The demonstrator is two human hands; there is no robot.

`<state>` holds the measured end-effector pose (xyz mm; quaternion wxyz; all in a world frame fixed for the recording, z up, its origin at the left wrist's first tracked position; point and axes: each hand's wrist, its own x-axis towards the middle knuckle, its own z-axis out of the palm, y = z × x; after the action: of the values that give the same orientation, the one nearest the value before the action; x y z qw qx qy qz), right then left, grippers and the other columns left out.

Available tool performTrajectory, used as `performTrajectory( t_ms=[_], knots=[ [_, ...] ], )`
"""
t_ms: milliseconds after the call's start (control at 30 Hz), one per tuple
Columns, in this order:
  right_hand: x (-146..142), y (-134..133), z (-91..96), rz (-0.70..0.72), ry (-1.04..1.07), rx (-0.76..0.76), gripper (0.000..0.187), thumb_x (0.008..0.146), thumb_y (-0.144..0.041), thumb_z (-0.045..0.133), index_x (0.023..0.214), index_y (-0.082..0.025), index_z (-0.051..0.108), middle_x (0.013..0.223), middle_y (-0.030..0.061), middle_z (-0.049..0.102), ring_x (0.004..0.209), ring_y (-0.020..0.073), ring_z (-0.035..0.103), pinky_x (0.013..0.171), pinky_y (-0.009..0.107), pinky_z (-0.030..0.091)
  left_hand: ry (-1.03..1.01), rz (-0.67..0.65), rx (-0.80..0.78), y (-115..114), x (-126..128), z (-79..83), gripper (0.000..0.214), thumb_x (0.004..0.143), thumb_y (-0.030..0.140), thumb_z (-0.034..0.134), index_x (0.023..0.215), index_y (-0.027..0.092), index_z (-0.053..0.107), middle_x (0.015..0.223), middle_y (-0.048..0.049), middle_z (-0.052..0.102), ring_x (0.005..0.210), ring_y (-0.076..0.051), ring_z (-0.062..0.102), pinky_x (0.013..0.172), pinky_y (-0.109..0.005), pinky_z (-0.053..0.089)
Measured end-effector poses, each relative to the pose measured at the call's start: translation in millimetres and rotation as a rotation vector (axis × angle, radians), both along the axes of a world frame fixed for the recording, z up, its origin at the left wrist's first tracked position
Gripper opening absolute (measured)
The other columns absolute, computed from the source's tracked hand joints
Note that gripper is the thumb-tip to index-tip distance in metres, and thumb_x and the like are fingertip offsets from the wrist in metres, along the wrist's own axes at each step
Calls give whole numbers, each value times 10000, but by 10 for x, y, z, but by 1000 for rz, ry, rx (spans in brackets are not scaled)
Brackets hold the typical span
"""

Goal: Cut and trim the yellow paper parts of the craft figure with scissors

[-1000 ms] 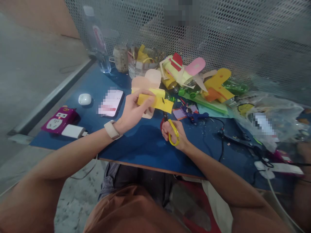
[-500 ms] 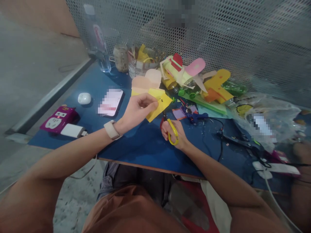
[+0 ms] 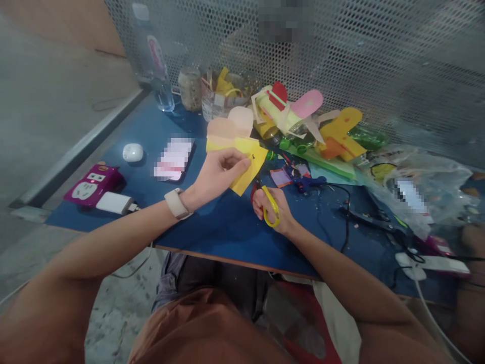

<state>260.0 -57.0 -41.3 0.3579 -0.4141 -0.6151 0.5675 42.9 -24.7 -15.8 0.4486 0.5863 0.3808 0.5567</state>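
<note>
Between the thumb and fingers of my left hand is a piece of yellow paper with a small dark mark on it. My right hand grips yellow-handled scissors, its fingers in the loops. The scissors' dark blades point up at the paper's lower right edge; whether they touch it I cannot tell. Behind my left hand lies a peach-coloured paper cutout with rounded lobes. A blue tool with a dark cord rests on the table to the right of the scissors.
Along the back of the blue table stand a water bottle, a can and a tub of scraps. A phone and purple power adapter lie left. Paper-covered bottles and a plastic bag sit right.
The yellow paper has turned slightly in my left hand, its right corner now lower and its bottom edge tilted. The scissors have stayed nearly in place just below it.
</note>
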Motion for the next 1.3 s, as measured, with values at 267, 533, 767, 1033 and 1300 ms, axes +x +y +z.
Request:
performTrajectory(
  t_ms=[267, 533, 767, 1033, 1300],
  knots=[
    [-10, -23, 27, -9, -15, 38, 883, 895, -1060, 770, 634, -260, 503, 502, -35, 474, 446, 114, 451, 482, 288, 349, -25, -15, -24, -2, 9, -35, 275, 1021, 427, 926, 938, 195, 805, 850, -39, 789, 724, -133, 664, 636, -254, 533],
    [-39, -27, 67, -19, -8, 16, 888, 875, -1062, 789, 629, -263, 490, 499, -36, 465, 433, 107, 447, 464, 283, 341, -23, -12, 8, 0, 19, -55, 304, 1041, 449, 925, 921, 206, 787, 800, -21, 740, 696, -129, 621, 630, -261, 514],
    [-48, -19, 69, -24, 1, 7, 898, 849, -1068, 806, 612, -263, 487, 482, -37, 461, 409, 104, 449, 437, 270, 335, -7, -11, 39, -1, 23, -32, 327, 1050, 461, 907, 915, 196, 770, 818, -24, 734, 715, -130, 619, 639, -256, 494],
    [-36, -16, 24, -11, 10, 26, 889, 894, -1036, 802, 599, -256, 495, 487, -28, 477, 415, 105, 453, 435, 267, 342, -5, -13, 51, 15, 21, -62, 303, 1063, 435, 892, 925, 196, 768, 825, -21, 719, 721, -128, 605, 650, -261, 487],
    [5, -3, -63, 8, 2, 49, 870, 958, -1011, 764, 610, -253, 514, 500, -25, 490, 432, 109, 456, 453, 278, 342, 4, -23, 51, 3, 16, -34, 274, 1069, 392, 870, 916, 197, 753, 836, -28, 731, 735, -132, 615, 664, -266, 505]
  ],
)
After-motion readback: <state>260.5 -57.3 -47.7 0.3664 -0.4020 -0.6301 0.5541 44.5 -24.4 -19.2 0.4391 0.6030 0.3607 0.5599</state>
